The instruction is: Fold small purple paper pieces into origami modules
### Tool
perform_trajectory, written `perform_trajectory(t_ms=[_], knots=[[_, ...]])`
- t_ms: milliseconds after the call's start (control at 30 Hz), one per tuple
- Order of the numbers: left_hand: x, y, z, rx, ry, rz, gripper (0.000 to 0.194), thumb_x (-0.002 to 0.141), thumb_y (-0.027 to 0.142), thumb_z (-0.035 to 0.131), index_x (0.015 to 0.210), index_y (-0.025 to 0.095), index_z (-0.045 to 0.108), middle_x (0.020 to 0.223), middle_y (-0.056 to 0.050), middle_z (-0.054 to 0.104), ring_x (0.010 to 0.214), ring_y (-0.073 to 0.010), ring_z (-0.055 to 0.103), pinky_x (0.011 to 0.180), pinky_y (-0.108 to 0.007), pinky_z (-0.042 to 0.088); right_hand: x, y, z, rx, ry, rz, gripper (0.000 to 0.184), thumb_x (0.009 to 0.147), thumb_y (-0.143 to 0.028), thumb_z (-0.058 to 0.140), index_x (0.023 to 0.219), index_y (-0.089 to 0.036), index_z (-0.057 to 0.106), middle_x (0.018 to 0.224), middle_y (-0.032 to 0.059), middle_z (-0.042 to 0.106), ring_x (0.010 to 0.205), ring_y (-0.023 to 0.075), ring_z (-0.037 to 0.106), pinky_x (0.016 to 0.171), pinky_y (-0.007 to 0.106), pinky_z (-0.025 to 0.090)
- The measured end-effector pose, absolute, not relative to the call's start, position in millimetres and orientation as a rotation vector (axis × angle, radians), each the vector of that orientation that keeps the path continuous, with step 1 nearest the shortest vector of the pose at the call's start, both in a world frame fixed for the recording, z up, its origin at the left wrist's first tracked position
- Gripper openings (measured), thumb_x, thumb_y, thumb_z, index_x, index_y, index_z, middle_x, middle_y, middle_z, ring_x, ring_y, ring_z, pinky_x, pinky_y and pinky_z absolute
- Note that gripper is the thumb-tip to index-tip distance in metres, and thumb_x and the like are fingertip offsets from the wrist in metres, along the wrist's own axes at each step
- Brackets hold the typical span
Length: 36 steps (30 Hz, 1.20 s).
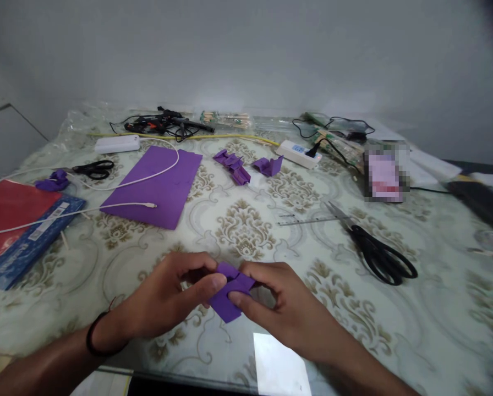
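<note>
Between my two hands is a small piece of folded purple paper (225,308), held over the near part of the table. My left hand (176,294) pinches its left side, thumb on top and fingers behind. On the right side, my right hand (277,300) grips it in the same way, thumb pressed on the face. Farther back lie a chain of folded purple pieces (233,165) and a single folded purple piece (268,166). A stack of purple paper sheets (159,184) rests to the left of them.
Large black-handled scissors (378,250) lie at right beside a clear ruler (308,221). Smaller scissors (93,169), a white cable (118,206) and a red-and-blue paper packet (27,231) are at left. Behind stand a power strip (298,153) and tangled black cords (168,124).
</note>
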State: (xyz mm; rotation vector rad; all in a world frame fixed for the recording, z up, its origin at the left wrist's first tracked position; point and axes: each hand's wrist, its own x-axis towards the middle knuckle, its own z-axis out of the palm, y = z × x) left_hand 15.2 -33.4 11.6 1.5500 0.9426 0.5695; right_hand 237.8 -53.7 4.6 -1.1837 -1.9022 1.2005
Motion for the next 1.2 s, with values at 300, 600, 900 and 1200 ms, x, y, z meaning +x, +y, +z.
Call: perform_trajectory(t_ms=[300, 600, 900, 1200], knots=[[11.1, -31.4, 10.8, 1.569, 1.005, 0.594, 0.046, 0.106, 0.044, 0.054, 0.068, 0.018, 0.055, 0.064, 0.003, 0.044, 0.062, -0.012, 0.038, 0.057, -0.024, 0.032, 243.1, -55.2, -7.4, -0.924, -1.927, 0.771, 0.035, 0.092, -0.009, 0.072, 0.117, -0.034, 0.073, 0.127, 0.0053, 0.057, 0.121, 0.0231, 0.062, 0.103, 0.041, 0.057], [14.7, -30.7, 16.0, 1.309, 0.983, 0.693, 0.016, 0.095, 0.031, 0.065, 0.088, 0.017, 0.067, 0.076, 0.001, 0.064, 0.067, -0.0127, 0.053, 0.062, -0.023, 0.042, 247.9, -52.7, -3.4, -0.97, -1.88, 0.637, 0.031, 0.09, -0.003, 0.068, 0.095, -0.032, 0.078, 0.115, 0.005, 0.059, 0.107, 0.0231, 0.066, 0.092, 0.041, 0.061], [15.7, -32.3, 15.7, 1.217, 0.943, 0.731, 0.018, 0.09, 0.029, 0.069, 0.084, 0.019, 0.055, 0.079, 0.002, 0.059, 0.068, -0.0117, 0.05, 0.062, -0.024, 0.042, 246.4, -49.4, 4.1, -0.933, -1.943, 0.818, 0.021, 0.094, -0.01, 0.068, 0.108, -0.025, 0.073, 0.103, 0.0038, 0.072, 0.096, 0.0196, 0.07, 0.084, 0.034, 0.058], [16.4, -32.0, 8.2, 1.186, 0.801, 0.837, 0.02, 0.09, 0.014, 0.07, 0.082, 0.019, 0.052, 0.105, -0.002, 0.062, 0.087, -0.0129, 0.058, 0.074, -0.024, 0.05, 239.1, -53.5, 3.3, -0.988, -1.876, 0.953, 0.011, 0.098, -0.014, 0.069, 0.099, -0.023, 0.074, 0.09, 0.0006, 0.074, 0.083, 0.015, 0.07, 0.076, 0.027, 0.055]])
